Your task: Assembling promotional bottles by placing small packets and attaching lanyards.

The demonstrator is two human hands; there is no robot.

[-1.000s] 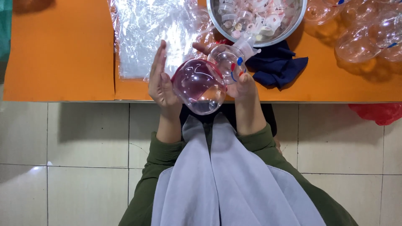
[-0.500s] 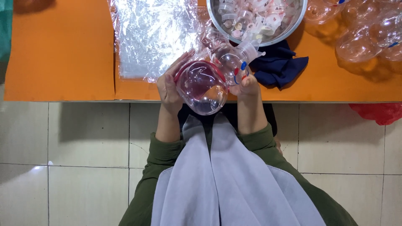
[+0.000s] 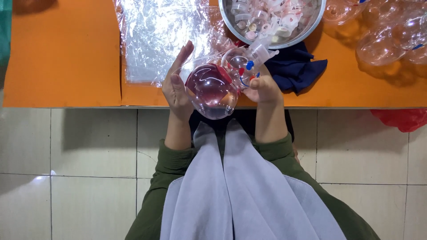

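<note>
We see the right hand [image 3: 263, 89] clenched around a clear round plastic bulb with a white cap [image 3: 242, 66] at the orange table's [image 3: 62, 58] near edge, while the flat, open-fingered left hand [image 3: 176, 86] touches the larger pink-tinted transparent globe [image 3: 212, 90] between both hands.

table [image 3: 62, 58] orange | cloth [image 3: 296, 71] navy | sleeves [image 3: 173, 160] green | globe [image 3: 212, 91] clear (pink-tinted)

Bright, even overhead light; saturated colour. Strong white glare across crinkled clear plastic sheet [image 3: 164, 40], upper centre of frame. Small highlights on round clear plastic globe with pink tint [image 3: 212, 91], centre, and on pale floor tile, lower left. Soft shadows under orange tabletop [image 3: 62, 53] edge. Sharp focus mid-frame; slight softness toward corners.
</note>
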